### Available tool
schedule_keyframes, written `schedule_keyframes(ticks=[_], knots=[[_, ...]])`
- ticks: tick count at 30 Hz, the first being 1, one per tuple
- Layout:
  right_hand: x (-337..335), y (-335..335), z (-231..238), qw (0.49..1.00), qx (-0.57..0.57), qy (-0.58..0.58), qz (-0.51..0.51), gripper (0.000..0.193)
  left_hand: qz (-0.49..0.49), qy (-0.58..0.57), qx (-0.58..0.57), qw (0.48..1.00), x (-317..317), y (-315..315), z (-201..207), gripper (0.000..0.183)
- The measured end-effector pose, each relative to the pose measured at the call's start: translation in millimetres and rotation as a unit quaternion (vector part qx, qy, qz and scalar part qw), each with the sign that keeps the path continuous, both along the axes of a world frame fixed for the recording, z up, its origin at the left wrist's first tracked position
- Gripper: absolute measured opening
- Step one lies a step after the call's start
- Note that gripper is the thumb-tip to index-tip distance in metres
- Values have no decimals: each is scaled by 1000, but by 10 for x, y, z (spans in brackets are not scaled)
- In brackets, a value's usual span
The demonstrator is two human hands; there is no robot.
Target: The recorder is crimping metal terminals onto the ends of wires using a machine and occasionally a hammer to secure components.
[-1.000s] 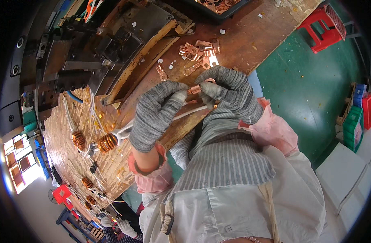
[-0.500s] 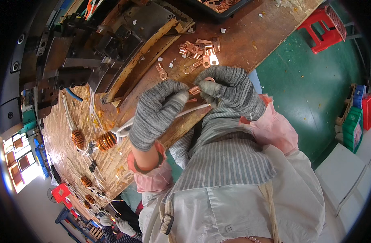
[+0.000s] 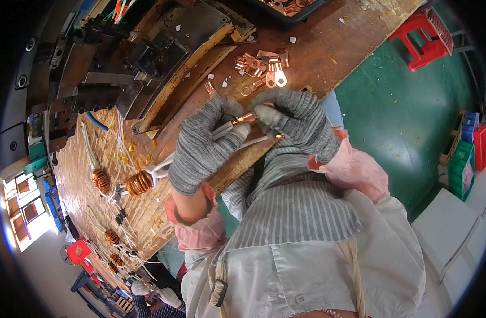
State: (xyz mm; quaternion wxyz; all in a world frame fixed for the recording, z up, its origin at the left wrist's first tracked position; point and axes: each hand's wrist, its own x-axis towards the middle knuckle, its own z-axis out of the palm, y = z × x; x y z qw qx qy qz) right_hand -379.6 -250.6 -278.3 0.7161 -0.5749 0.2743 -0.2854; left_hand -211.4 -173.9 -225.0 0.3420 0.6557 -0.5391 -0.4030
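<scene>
In a grey knit glove, my left hand [image 3: 192,148] pinches a white wire [image 3: 221,130] whose bare copper end points right. My right hand [image 3: 306,119], gloved alike, grips a copper cable lug [image 3: 247,118] by its ring end, mostly hidden by the fingers. The wire's bare strands meet the lug's barrel; how deep they sit inside is unclear. Below the hands, a second white wire [image 3: 256,141] reaches right with a bare copper tip. Just beyond lies a pile of copper lugs [image 3: 266,63], with a single lug [image 3: 210,89] near my left fingertips.
A dark metal machine [image 3: 147,58] stands on the bench [image 3: 327,47] at the far left. Copper-wound coils [image 3: 139,184] with white leads lie left of my left hand. At the far edge is a black tray [image 3: 290,20] of lugs. A red stool [image 3: 422,40] stands right.
My left fingers have shifted up, and a white wire with a bare end now shows between them at the lug. The lug has tilted and moved slightly left with my right hand.
</scene>
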Motion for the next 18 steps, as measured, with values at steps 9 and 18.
schedule_keyframes(ticks=[9, 18], knots=[[40, 20, 70, 994, 75, -28, 73, 21, 30, -90, -45, 994, -52, 104, 62, 33], [44, -2, -46, 997, -12, -13, 76, 20, 108, -526, -127, 834, 632, 1075, 363, 75]])
